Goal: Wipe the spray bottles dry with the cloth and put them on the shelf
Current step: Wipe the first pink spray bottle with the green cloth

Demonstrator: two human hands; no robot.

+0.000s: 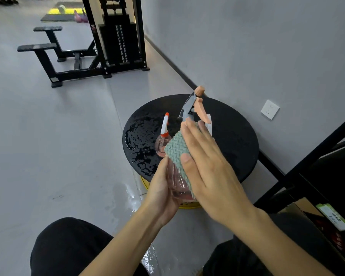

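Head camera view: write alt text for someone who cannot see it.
A left hand holds a pink spray bottle while the right hand presses a green cloth against it. A second spray bottle stands on the wet black table behind.

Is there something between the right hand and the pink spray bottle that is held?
Yes, only the green knitted cloth: the right hand presses it against the clear pink plastic spray bottle, gripped by the left hand.
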